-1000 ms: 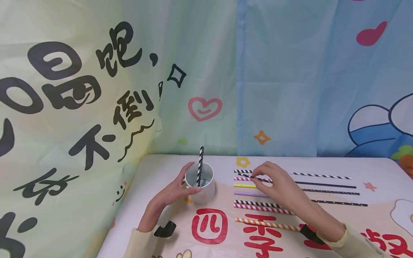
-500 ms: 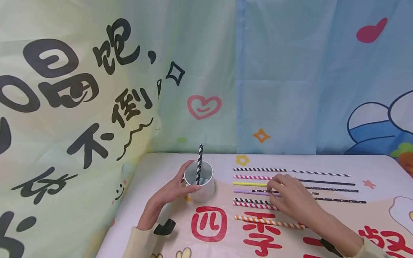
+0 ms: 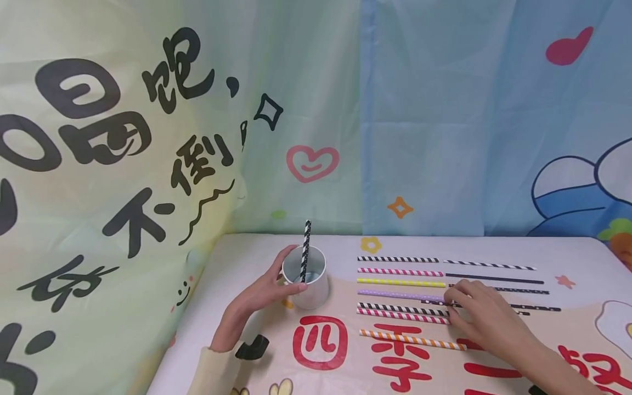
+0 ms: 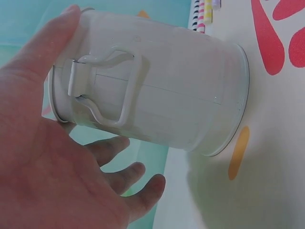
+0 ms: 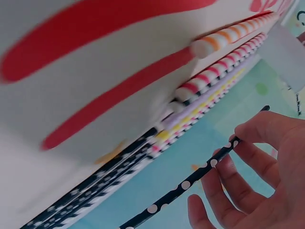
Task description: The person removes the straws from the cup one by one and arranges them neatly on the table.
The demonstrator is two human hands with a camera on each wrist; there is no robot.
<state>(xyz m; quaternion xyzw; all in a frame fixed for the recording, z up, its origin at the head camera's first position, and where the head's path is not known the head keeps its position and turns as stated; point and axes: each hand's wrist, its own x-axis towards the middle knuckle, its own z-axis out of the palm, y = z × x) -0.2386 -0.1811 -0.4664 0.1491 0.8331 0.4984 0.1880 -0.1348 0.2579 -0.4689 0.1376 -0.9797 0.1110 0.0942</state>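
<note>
My left hand (image 3: 264, 296) holds a small white metal pail (image 3: 315, 293) at its rim. In the left wrist view the folded side handle (image 4: 128, 90) faces the palm, and the other fingertips stick out past the wall. A black straw with white markings (image 3: 305, 247) leans inside the pail. My right hand (image 3: 486, 315) pinches a black straw with white dots (image 5: 186, 185) between thumb and fingers. That straw is above the right end of the straw rows, apart from those lying on the table in the right wrist view.
Left rows on the table include black-striped (image 3: 397, 259), pink-striped (image 3: 400, 272), yellow (image 3: 400, 283), purple (image 3: 395, 295) and orange-striped (image 3: 412, 340) straws. Several black or black-and-white straws (image 3: 494, 278) lie further right. A printed cloth curtain (image 3: 424, 120) hangs behind the table.
My right hand has moved right and toward the front with the dotted straw, from above the left rows to the right-hand straws. My left hand and the pail stay put.
</note>
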